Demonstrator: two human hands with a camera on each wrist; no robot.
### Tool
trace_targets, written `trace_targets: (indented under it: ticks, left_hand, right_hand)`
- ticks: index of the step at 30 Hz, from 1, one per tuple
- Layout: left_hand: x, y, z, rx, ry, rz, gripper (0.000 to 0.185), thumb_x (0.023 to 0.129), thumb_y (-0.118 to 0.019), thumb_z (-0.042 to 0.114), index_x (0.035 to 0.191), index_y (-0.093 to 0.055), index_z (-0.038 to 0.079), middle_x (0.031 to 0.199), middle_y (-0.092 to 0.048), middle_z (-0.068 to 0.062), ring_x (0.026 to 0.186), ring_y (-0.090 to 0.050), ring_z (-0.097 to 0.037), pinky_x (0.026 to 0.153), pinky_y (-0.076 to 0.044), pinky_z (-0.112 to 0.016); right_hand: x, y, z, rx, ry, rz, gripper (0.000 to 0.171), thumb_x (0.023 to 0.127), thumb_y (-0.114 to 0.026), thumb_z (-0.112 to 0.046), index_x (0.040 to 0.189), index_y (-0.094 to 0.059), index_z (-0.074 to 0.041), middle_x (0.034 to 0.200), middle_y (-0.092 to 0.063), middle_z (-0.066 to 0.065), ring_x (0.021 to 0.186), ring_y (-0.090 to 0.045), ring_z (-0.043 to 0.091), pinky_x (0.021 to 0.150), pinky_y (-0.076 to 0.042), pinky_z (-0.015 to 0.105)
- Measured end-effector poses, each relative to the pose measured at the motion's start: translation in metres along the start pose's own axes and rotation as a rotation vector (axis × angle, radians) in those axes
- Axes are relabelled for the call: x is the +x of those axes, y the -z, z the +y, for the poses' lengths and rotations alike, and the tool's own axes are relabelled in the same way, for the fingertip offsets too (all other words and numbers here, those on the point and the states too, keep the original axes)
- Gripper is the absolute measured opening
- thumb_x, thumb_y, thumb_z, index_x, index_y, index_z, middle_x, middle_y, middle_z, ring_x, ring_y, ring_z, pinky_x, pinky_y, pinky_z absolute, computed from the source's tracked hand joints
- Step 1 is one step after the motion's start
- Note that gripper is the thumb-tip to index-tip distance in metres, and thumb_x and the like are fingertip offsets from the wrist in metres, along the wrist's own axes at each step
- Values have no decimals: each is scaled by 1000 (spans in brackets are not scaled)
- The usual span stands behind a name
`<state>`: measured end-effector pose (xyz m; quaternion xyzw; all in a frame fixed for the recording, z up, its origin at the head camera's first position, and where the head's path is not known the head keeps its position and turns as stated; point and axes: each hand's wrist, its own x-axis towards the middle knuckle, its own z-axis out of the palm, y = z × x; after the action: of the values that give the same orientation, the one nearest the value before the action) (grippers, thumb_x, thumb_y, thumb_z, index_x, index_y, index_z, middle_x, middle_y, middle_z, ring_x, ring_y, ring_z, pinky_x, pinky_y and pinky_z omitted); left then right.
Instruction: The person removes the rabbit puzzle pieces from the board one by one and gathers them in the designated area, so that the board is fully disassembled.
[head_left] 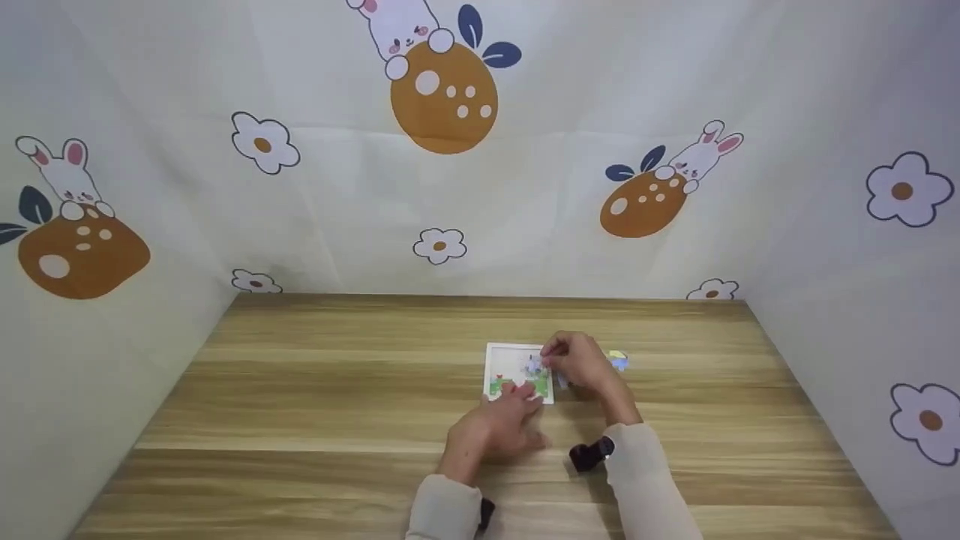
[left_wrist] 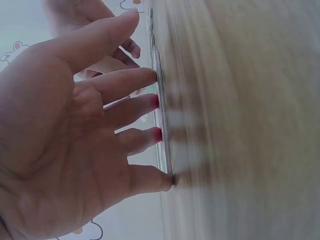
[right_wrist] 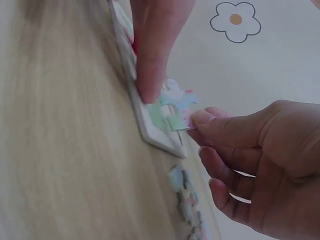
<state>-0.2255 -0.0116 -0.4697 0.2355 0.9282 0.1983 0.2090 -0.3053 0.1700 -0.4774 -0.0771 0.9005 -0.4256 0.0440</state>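
Observation:
A small white-framed jigsaw puzzle [head_left: 519, 346] lies on the table, with green pieces along its near side and a pale bare part at upper left. My left hand [head_left: 504, 426] rests with extended fingers on the puzzle's near edge; the left wrist view has the fingertips [left_wrist: 150, 101] pressing there. Over the right side of the frame, my right hand [head_left: 585, 364] pinches a jigsaw piece [right_wrist: 179, 121] between thumb and forefinger. This piece is pale blue and green with pink dots, tilted above the frame's corner in the right wrist view.
Several loose jigsaw pieces [right_wrist: 188, 202] lie to the right of the frame, partly hidden by my right hand in the head view; one yellow-and-blue piece [head_left: 618, 359] shows beyond it. A printed curtain [head_left: 345, 195] encloses the wood-grain table [head_left: 337, 390] at the back and sides.

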Motion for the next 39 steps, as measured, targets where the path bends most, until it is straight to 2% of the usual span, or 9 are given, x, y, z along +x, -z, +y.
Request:
trace_targets:
  ticks: [4,10,12,16,19,23,27,33,39]
  left_hand:
    - [0,1,3,-16,-6,0,70,93,-66,44,152,-44,13,167,-26,-6,156,-17,-34,123,-17,-63]
    - [0,0,2,-21,14,-1,70,93,-65,44,152,-43,15,168,-24,-5,156,-17,-33,124,-16,-62]
    - [0,0,1,-28,23,-3,69,93,-66,44,153,-43,15,168,-24,-5,156,-17,-32,124,-16,-61]
    - [-1,-1,-1,-42,32,-3,69,94,-65,42,153,-43,15,168,-24,-5,157,-16,-32,124,-14,-61]
    - [-2,-2,0,-59,42,-5,67,95,-65,40,152,-43,14,168,-24,-5,157,-15,-31,125,-13,-60]
    - [-3,-2,2,-62,49,-2,65,95,-64,39,152,-43,14,168,-24,-4,157,-16,-30,125,-13,-59]
    - [-4,-2,3,-38,39,8,65,95,-65,39,152,-45,13,167,-26,-5,157,-18,-31,125,-15,-61]
    - [-6,-1,3,-36,35,3,65,95,-64,40,151,-45,14,167,-26,-5,157,-17,-31,125,-15,-61]
    - [-6,-1,3,-6,29,4,66,96,-61,41,153,-42,14,168,-24,-5,157,-18,-29,125,-16,-60]
  right_hand:
    - [-8,19,-8,24,-5,83,5,91,-71,-6,96,-73,-4,93,-74,8,85,-68,16,75,-55,28]
    - [-23,48,-6,38,2,98,9,95,-68,-9,101,-73,-4,99,-74,11,95,-70,29,82,-58,37]
    - [-27,55,-1,16,3,109,9,95,-67,-8,100,-73,-4,98,-74,11,92,-69,26,80,-57,35]
    - [-33,64,13,-17,4,125,8,94,-68,-7,99,-73,-2,98,-73,12,87,-65,16,75,-51,24]
    - [-36,69,24,-10,-14,138,9,94,-68,-5,100,-73,-1,98,-74,14,86,-65,15,72,-50,20]
    - [-37,73,34,-11,-43,149,9,94,-68,-5,100,-72,0,100,-73,16,88,-66,19,74,-50,21]
    - [-38,76,45,-37,-76,134,10,93,-68,-5,100,-73,0,101,-73,16,90,-64,20,76,-49,25]
    - [-40,79,59,-42,-195,73,10,94,-67,-5,101,-73,-2,103,-72,13,91,-61,19,80,-49,28]
    - [-42,83,67,-12,-266,39,11,93,-67,-3,102,-73,-1,96,-71,10,84,-59,17,73,-49,25]
